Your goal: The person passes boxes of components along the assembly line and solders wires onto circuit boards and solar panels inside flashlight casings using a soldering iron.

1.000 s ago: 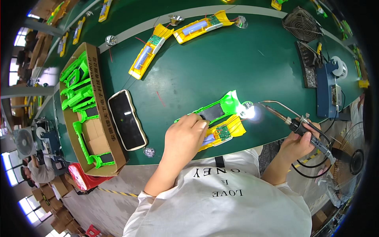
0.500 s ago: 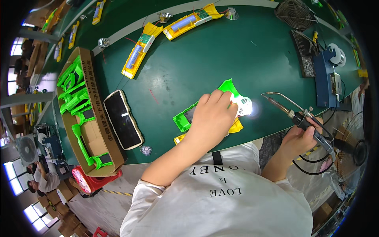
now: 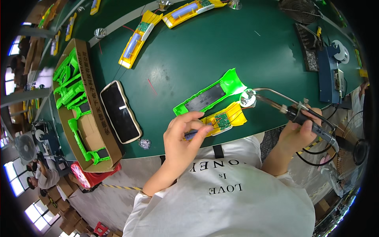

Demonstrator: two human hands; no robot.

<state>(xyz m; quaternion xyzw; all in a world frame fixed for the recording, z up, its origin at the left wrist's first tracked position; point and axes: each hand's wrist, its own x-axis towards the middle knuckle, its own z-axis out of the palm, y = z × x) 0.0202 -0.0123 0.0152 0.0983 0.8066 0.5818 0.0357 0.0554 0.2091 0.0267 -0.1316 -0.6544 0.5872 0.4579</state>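
Torch halves are lying side by side near the table's (image 3: 205,47) front edge: the green shell (image 3: 209,94) and the yellow shell (image 3: 221,121) both running lengthwise from lower left to upper right, flared heads pointing toward the silver reflector (image 3: 248,98). The left hand (image 3: 182,136) is curling its fingers, pinching at the yellow shell's near end. The right hand (image 3: 300,132) is gripping a soldering iron (image 3: 292,112), its tip touching the reflector. A cardboard box (image 3: 81,106) of green parts and a black phone (image 3: 119,111) are sitting well to the left, nothing blocking the shells.
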